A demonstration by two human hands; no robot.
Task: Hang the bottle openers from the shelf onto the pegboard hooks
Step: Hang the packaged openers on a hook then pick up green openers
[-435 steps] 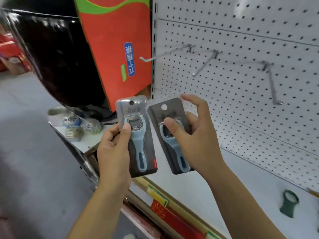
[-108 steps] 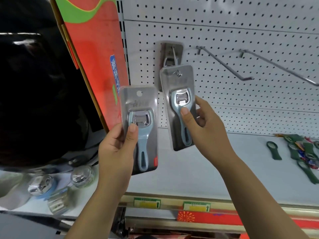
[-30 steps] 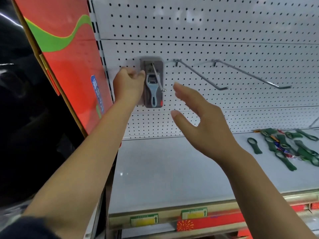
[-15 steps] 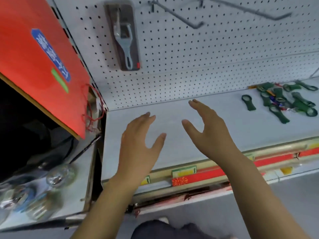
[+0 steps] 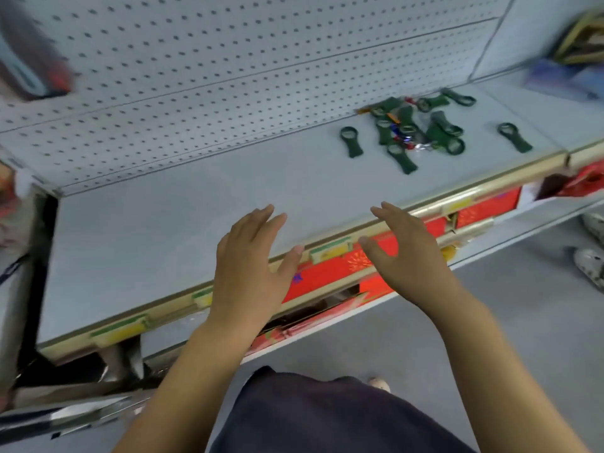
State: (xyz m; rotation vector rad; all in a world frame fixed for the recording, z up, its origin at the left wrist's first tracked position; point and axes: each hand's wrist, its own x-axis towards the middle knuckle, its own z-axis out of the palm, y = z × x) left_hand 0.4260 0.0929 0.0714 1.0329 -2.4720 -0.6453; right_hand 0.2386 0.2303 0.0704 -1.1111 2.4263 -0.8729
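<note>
You are holding your left hand [image 5: 251, 266] and right hand [image 5: 405, 256] apart, open and empty, over the shelf [image 5: 163, 230] edge. The green bottle openers [image 5: 411, 129] are lying heaped to your right. Snatching one is probably risking dragging tangled neighbours off.

text: none legible | shelf-edge labels [image 5: 330, 250]: blurred | red packaging [image 5: 483, 209]: print unreadable
</note>
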